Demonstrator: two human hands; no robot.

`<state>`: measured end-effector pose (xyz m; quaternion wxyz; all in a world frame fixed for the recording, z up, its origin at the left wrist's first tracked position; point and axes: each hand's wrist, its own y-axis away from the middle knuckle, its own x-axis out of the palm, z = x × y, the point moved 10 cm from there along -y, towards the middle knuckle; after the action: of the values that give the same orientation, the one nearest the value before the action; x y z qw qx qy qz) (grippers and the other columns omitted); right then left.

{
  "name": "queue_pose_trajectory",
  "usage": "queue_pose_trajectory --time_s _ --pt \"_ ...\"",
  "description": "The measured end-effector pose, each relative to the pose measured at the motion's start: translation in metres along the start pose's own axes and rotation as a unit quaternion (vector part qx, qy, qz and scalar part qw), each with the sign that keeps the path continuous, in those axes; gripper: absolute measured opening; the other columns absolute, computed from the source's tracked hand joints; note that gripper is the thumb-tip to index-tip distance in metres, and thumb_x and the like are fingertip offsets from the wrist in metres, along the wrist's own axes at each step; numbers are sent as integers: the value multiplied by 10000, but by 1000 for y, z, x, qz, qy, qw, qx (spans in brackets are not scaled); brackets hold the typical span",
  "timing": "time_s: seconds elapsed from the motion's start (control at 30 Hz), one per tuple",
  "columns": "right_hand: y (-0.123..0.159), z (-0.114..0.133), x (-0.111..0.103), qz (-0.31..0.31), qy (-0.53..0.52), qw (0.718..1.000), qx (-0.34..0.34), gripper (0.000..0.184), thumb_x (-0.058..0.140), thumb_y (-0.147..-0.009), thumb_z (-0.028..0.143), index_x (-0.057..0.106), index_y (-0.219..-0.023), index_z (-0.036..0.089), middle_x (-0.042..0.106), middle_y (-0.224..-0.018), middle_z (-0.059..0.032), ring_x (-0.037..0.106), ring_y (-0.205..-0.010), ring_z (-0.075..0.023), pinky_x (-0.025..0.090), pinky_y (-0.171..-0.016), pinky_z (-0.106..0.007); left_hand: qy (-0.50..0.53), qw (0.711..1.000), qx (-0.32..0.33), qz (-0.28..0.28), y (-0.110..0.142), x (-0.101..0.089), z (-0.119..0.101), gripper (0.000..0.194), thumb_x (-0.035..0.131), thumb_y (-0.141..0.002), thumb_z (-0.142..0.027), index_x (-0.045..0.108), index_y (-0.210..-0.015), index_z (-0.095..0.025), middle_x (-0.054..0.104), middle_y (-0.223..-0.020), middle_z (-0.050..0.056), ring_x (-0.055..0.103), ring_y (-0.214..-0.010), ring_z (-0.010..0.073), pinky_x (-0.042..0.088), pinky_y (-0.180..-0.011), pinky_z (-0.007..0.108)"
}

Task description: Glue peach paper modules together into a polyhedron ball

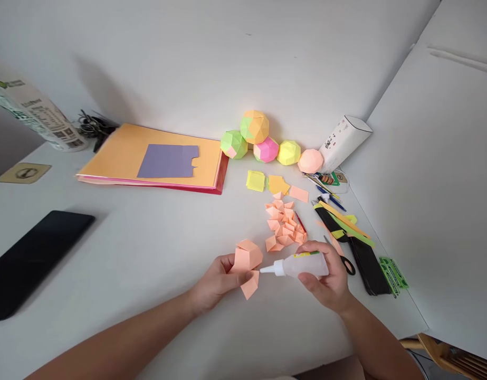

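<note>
My left hand [216, 281] is closed on a partly built peach paper polyhedron [247, 264], with loose flaps hanging below it. My right hand [326, 274] grips a clear glue bottle [301, 265] lying sideways, its white nozzle pointing left at the paper piece and almost touching it. Just behind my hands lies a heap of folded peach paper units [285, 224] on the white table [148, 248].
Several finished paper balls [267, 141] line the wall beside a white carton [342, 141]. A stack of coloured sheets [148, 158] lies at the back left, a black phone [29, 258] at the left. Pens, scissors [342, 253] and paper strips clutter the right edge.
</note>
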<state>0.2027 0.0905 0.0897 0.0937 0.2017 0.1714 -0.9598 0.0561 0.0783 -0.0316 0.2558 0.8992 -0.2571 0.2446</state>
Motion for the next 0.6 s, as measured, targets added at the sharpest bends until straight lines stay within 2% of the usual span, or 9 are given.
queue_pose_trajectory --time_s 0.1,0.23,0.4,0.6 --pt "1 -4 3 -9 4 1000 -2 329 609 -781 447 487 -1006 241 573 -776 -45 552 -634 -173 462 -520 -294 0 1000 -3 -5 0 -1 0 196 699 -704 -345 613 -728 -171 529 -683 -1 495 -642 149 392 -616 273" --pt "3 -3 9 -8 10 1000 -19 317 610 -782 443 467 -991 252 541 -690 -18 544 -616 -179 451 -515 -300 -10 1000 -11 -11 0 -1 0 192 710 -697 -340 622 -702 -169 565 -680 6 528 -657 162 414 -634 289" --pt "6 -5 7 -39 48 998 -10 318 595 -775 492 464 -934 249 521 -667 -12 519 -562 -168 418 -464 -291 -4 1000 -16 -7 0 0 -2 180 717 -684 -329 634 -650 -172 592 -665 13 549 -654 174 437 -628 298" --pt "6 -3 9 -31 25 999 -17 295 603 -786 450 457 -956 257 510 -663 3 493 -538 -149 397 -452 -270 -18 1000 -5 -2 -1 0 -3 156 722 -682 -306 664 -676 -161 611 -682 16 553 -679 171 438 -673 302"
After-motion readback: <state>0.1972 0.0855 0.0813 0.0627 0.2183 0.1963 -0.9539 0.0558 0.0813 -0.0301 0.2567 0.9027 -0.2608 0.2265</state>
